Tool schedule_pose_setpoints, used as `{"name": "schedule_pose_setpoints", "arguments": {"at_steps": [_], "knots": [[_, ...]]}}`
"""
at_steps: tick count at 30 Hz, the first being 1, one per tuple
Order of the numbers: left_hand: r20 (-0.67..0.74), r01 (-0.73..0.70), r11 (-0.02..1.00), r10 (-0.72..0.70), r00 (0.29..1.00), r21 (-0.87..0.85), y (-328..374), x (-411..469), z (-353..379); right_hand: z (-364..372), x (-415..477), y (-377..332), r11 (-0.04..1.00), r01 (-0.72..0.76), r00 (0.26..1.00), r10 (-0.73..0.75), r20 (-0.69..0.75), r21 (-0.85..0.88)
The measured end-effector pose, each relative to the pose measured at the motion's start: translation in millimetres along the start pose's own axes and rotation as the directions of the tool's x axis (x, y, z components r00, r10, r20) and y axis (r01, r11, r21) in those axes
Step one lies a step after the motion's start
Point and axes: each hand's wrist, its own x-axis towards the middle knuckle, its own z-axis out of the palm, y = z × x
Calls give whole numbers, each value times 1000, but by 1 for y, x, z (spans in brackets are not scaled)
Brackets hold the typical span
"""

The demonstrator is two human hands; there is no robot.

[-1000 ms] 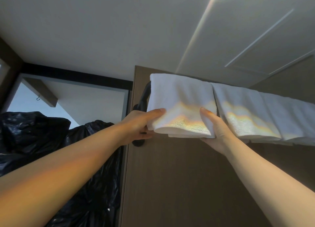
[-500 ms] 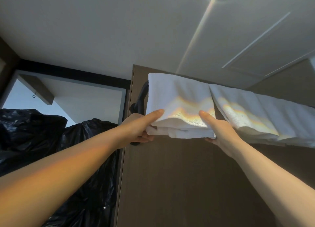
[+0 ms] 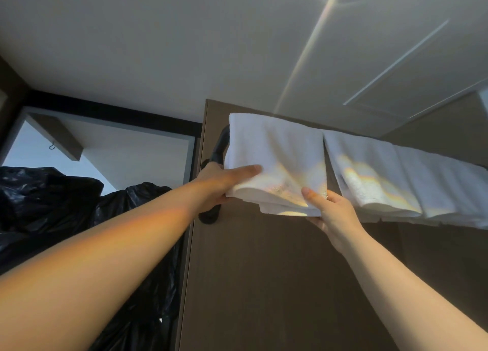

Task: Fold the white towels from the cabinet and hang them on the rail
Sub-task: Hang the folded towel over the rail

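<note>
Folded towel (image 3: 277, 152) on rail (image 3: 220, 146), 2 more towels (image 3: 396, 176) hung right; bags (image 3: 52, 192) left

white towels (image 3: 274, 150) | folded, apparently three | draped over black rail (image 3: 220, 147)

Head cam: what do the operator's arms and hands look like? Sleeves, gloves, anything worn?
No sleeves in view: left forearm and right forearm bare to the frame edge. No gloves, rings, watch or wristband on left hand or right hand.
</note>
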Motion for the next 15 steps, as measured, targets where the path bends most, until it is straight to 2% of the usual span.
{"name": "schedule_pose_setpoints", "arguments": {"at_steps": [2, 5, 7, 10, 12, 14, 15], "knots": [[80, -56, 998, 55, 995, 17, -3, 0, -1, -1, -2, 4, 997, -1, 999, 4, -48, 74], [53, -166, 982, 162, 985, 90, -11, -1, -1, 2, -7, 11, 993, 42, 993, -30, -113, 110], [40, -187, 976, 183, 982, 116, -12, -2, -2, 4, -9, 13, 994, 109, 983, -110, -150, -15], [62, -192, 962, 183, 981, 192, -12, -3, -3, 5, -16, 10, 914, 150, 957, -230, -179, -378], [52, -187, 959, 180, 982, 214, -12, -4, -3, 6, -30, 6, 756, 182, 922, -353, -158, -629], [53, -179, 961, 172, 984, 211, -12, -4, -3, 8, -42, -2, 477, 213, 868, -493, -59, -853], [53, -177, 961, 170, 984, 211, -12, -4, -3, 10, -46, -9, 333, 200, 857, -516, -1, -922]]}}
